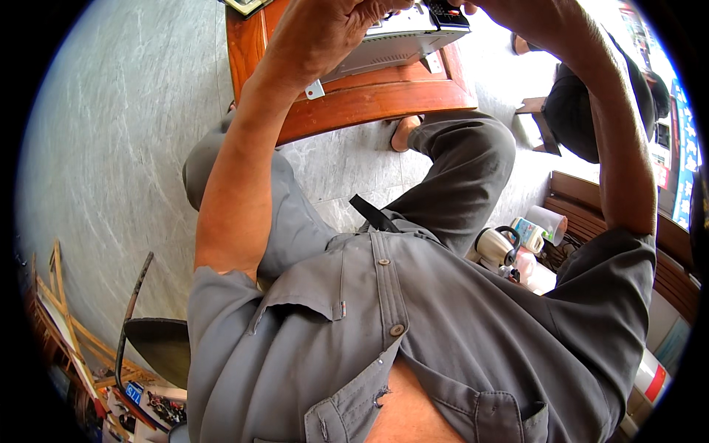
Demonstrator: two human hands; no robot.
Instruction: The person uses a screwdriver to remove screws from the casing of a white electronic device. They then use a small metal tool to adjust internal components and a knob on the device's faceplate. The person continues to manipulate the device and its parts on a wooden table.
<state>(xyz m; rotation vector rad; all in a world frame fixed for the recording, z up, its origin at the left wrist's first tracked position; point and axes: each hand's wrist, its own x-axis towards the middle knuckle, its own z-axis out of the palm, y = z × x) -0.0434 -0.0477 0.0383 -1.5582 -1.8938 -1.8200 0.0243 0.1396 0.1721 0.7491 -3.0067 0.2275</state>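
Note:
A grey metal equipment case (391,55) with vent slots and a black corner rests on a reddish-brown wooden table (377,101) in front of me. Small metal mounting tabs (315,90) stick out at its near edge. Over the case's left end is my left hand (325,33), its fingers curled together at the top edge of the view. What they pinch is hidden. My right hand (517,9) reaches in above the case's right end, mostly cut off by the upper edge. Only a couple of its fingertips show, beside the black corner.
My knees flank the table's near side. A dark-topped stool (580,111) stands to the right, with a person's foot (519,44) beyond. Jugs and bottles (528,235) sit by a brown slatted bench (583,199). At lower left are a chair (159,343) and wooden frames (70,310).

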